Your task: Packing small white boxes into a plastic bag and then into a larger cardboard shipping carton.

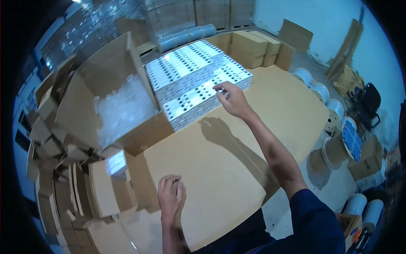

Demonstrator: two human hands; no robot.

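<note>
My right hand (231, 100) reaches far across the cardboard-covered table (220, 165) to a big stack of flat white boxes with black marks (190, 76). Its fingertips pinch the near edge of one box on the top layer. My left hand (171, 196) rests near the table's front edge, fingers curled loosely on the cardboard, holding nothing that I can see.
A large open carton (105, 97) filled with clear plastic bags (122, 108) stands at the left. Folded cardboard pieces (84, 194) pile at the lower left. Cable spools (334, 127) line the floor on the right, with sealed cartons (253, 48) behind the stack.
</note>
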